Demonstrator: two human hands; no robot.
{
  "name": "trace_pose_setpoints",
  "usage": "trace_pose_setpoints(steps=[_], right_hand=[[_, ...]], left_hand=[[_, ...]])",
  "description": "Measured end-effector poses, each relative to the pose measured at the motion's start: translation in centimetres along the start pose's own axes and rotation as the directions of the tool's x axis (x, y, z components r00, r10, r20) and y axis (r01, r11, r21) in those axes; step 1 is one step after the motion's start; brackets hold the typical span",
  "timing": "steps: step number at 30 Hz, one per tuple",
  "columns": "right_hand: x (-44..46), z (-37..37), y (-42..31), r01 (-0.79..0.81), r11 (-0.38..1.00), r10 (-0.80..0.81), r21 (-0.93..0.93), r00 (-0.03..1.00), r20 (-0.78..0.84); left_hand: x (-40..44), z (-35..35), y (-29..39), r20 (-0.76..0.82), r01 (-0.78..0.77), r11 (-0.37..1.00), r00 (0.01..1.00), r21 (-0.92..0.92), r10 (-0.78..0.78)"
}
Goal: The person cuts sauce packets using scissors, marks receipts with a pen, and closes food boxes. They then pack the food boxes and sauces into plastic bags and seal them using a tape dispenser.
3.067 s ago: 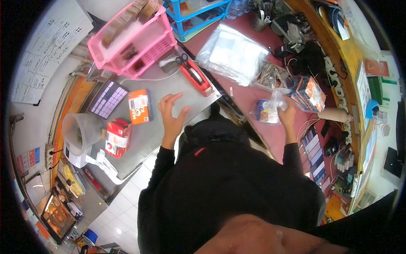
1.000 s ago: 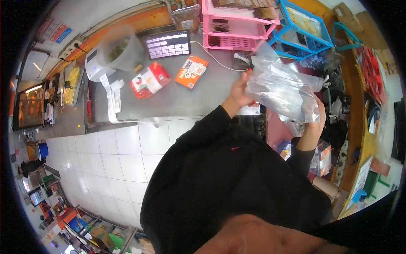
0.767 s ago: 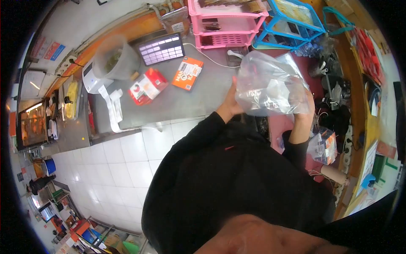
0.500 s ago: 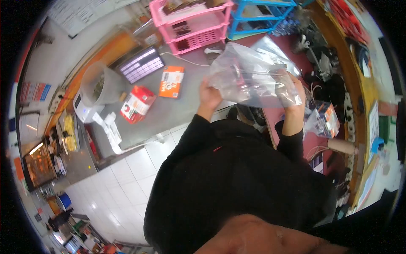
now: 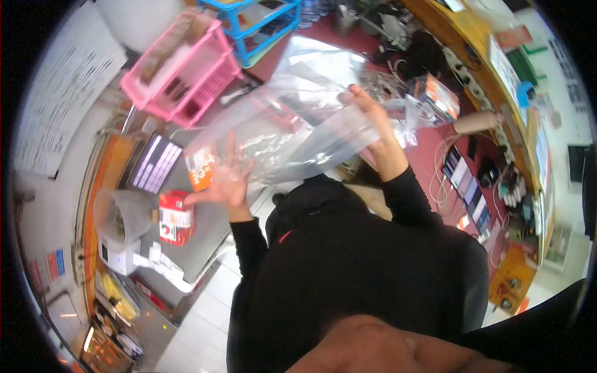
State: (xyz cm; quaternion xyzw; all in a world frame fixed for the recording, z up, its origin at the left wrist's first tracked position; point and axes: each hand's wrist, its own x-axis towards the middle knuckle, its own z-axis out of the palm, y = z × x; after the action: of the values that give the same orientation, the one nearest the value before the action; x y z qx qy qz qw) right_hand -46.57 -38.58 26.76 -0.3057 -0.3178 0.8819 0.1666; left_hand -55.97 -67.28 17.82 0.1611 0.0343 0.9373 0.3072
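A large clear plastic bag (image 5: 280, 133) stretches between my two hands, over the corner of the grey counter (image 5: 211, 233). My right hand (image 5: 379, 133) pinches its right end between thumb and fingers. My left hand (image 5: 227, 183) is spread at the bag's left end, with the fingers seen through the plastic; it looks slightly blurred. Just left of these fingers is an orange box (image 5: 199, 171), partly behind the bag. A red and white box (image 5: 176, 217) lies near my left thumb. Behind the bag is a stack of clear plastic sheets (image 5: 323, 62).
A pink tiered rack (image 5: 211, 78) and a blue rack (image 5: 267, 31) stand at the back. On the left are a tablet (image 5: 155, 163), a translucent tub (image 5: 121, 217) and a white printer (image 5: 119, 256). Bagged boxes (image 5: 435, 99) and cables lie on the red table (image 5: 416, 165) at right.
The view has turned toward the right. The bag has been drawn out longer between my hands, and my left hand has moved left, spreading its fingers beside the orange box.
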Motion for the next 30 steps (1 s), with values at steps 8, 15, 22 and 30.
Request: trace_pose_setpoints(steps=[8,15,22,30], right_hand=[[0.6,-12.0,0.6,0.523,0.045,-0.772,-0.851,0.558,0.303],[5.8,-34.4,-6.2,-0.336,-0.305,-0.643,-0.891,0.763,-0.067],[10.9,-36.5,-5.9,0.349,-0.514,-0.235,-0.783,0.821,0.520],[-1.5,-22.8,-11.5,0.522,-0.105,-0.316,-0.847,0.790,0.526]], left_hand=[[-5.8,-5.6,3.7,-0.654,0.374,0.770,0.752,0.517,0.074],[-12.6,-6.5,3.5,-0.765,0.242,0.833,0.575,0.497,0.290],[-11.1,-4.3,-5.5,-0.858,0.403,0.812,0.467,0.423,0.215],[-7.3,-2.6,-16.2,-0.788,0.544,0.702,0.614,0.460,0.041]])
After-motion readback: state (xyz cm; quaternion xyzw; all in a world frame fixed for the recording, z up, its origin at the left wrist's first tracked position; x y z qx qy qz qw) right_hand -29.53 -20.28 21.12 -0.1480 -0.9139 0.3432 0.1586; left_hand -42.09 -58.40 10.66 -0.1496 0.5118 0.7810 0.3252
